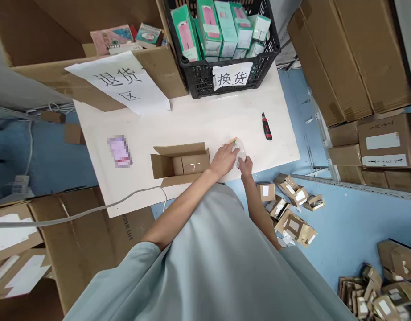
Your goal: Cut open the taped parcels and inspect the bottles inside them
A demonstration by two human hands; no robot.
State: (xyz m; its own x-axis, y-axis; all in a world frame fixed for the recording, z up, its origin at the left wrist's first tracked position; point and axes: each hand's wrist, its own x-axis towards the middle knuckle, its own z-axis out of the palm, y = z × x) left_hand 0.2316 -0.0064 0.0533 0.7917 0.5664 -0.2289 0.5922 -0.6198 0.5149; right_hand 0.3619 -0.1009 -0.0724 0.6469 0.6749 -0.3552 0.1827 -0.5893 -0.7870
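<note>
You've got your left hand (pixel 224 158) over the whitish packet (pixel 240 146), right hand (pixel 246 166) pinching its near side, low on the white table (pixel 199 122); it's between your fingertips, long axis hard to tell.

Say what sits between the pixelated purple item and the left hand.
In the head view, an open cardboard box sits between the purple item and the left hand.

small white item (pixel 240 144) (kind unclear), partly hidden
</note>
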